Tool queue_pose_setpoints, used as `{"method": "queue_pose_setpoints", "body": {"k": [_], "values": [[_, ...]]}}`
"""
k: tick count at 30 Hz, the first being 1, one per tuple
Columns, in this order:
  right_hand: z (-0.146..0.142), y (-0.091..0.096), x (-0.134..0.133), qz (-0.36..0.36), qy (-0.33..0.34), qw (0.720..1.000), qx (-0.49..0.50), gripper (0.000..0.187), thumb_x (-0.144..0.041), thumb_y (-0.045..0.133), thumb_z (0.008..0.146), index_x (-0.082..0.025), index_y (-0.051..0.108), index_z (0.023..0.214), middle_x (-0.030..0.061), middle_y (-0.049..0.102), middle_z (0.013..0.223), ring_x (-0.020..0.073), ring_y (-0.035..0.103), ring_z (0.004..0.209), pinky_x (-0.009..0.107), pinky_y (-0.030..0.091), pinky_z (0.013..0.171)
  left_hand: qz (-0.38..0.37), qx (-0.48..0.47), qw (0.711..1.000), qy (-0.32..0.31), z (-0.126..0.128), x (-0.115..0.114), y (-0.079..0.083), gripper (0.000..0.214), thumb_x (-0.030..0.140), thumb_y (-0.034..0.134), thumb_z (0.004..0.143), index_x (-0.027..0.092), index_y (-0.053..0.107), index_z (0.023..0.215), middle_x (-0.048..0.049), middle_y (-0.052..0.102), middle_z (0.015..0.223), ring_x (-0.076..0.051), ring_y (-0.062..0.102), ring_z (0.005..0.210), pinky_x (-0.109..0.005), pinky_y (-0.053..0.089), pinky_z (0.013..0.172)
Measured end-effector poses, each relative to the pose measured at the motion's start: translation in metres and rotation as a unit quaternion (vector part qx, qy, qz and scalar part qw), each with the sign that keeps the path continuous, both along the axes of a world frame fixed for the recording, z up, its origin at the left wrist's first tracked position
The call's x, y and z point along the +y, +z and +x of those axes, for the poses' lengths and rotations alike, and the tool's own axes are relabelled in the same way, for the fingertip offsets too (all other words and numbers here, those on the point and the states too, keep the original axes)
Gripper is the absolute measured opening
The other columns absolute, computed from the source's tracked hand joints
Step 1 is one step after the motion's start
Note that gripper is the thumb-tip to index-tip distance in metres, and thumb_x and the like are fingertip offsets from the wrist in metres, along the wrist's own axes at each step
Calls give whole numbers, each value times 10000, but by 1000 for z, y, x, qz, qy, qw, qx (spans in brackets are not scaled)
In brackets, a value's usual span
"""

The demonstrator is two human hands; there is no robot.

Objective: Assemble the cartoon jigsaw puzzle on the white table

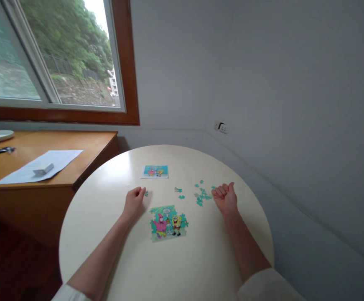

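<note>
My left hand (134, 199) is closed in a fist on the left side of the round table. A small teal puzzle piece (146, 193) lies right beside its fingertips; whether they touch I cannot tell. My right hand (225, 198) has its fingers curled in and the thumb sticking out, with nothing seen in it. Just left of it is a scatter of loose teal puzzle pieces (203, 195). Between my forearms lies a partly joined jigsaw puzzle (168, 223) with pink, pale and yellow cartoon figures. Its right edge is uneven.
A picture card (155, 171) with similar figures lies farther back on the white round table (131, 267). Several more pieces (179, 190) sit above the puzzle. At left, a wooden desk (97, 142) holds paper (65, 156) and a small white box (44, 169). Walls stand behind and right.
</note>
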State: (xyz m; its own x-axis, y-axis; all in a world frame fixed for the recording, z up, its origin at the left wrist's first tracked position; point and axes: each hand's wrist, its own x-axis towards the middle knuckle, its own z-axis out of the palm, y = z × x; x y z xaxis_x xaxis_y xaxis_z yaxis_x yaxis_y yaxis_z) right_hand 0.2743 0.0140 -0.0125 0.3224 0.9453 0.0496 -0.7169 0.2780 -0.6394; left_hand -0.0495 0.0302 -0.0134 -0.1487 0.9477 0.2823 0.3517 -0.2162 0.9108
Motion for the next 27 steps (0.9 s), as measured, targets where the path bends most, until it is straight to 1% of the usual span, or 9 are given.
{"method": "queue_pose_setpoints", "body": {"k": [6, 8, 10, 13, 15, 18, 23, 25, 27], "values": [[1, -9, 7, -24, -35, 998, -50, 511, -510, 438, 817, -202, 203, 484, -94, 150, 361, 63, 134, 328, 244, 190, 360, 6, 3, 1000, 1, 0, -1, 1, 394, 439, 457, 660, 203, 205, 471, 63, 162, 465, -78, 193, 478, -230, 181, 469], [-2, -11, 8, -41, -88, 991, -96, 497, -480, 497, 792, -206, 224, 479, -96, 168, 368, 64, 141, 338, 244, 172, 361, 4, 3, 1000, 0, 0, -2, 2, 393, 441, 456, 658, 205, 204, 471, 63, 159, 465, -79, 190, 478, -231, 179, 469], [-8, -12, 8, -49, -172, 966, -185, 478, -429, 571, 748, -205, 261, 462, -92, 220, 380, 64, 178, 362, 246, 178, 381, 2, 2, 1000, -1, 0, -3, 4, 390, 444, 451, 657, 205, 206, 470, 63, 158, 464, -80, 188, 480, -232, 177, 471], [-17, -13, 6, -53, -261, 894, -361, 392, -325, 633, 688, -198, 355, 443, -78, 312, 408, 72, 263, 414, 246, 219, 436, 4, 2, 1000, -2, 0, -3, 4, 387, 445, 446, 657, 207, 204, 472, 63, 160, 468, -80, 189, 480, -234, 176, 473], [-20, -15, 7, -58, -266, 851, -450, 253, -268, 619, 680, -202, 463, 492, -65, 409, 453, 89, 349, 463, 248, 274, 489, 4, 2, 1000, 2, 0, 0, 3, 387, 440, 446, 661, 208, 198, 475, 63, 161, 473, -79, 189, 479, -233, 175, 473], [-19, -18, 19, -68, -269, 797, -537, 40, -187, 579, 678, -222, 600, 678, -23, 569, 643, 129, 477, 608, 272, 353, 638, 6, -3, 1000, 11, 0, 4, 0, 385, 424, 447, 672, 208, 198, 474, 62, 164, 473, -78, 192, 475, -233, 178, 471], [-7, -22, 52, -136, -258, 696, -656, 118, -163, 631, 634, -191, 645, 748, 61, 604, 756, 190, 523, 768, 318, 356, 781, 14, -2, 1000, 11, -1, 9, -5, 376, 402, 436, 702, 203, 208, 478, 62, 173, 476, -77, 202, 475, -231, 183, 472], [-4, -22, 60, -190, -225, 632, -717, 171, -226, 644, 651, -152, 655, 805, 105, 617, 835, 214, 533, 864, 315, 355, 812, 13, -4, 1000, 14, -2, 10, -7, 375, 403, 431, 707, 201, 211, 479, 62, 175, 477, -76, 204, 478, -227, 184, 474], [-2, -21, 65, -235, -180, 550, -781, 255, -311, 611, 700, -116, 659, 858, 141, 618, 908, 226, 537, 921, 303, 365, 813, 13, -8, 1000, 15, -2, 12, -9, 375, 403, 430, 707, 199, 219, 476, 62, 178, 476, -76, 206, 480, -226, 184, 475]]}}
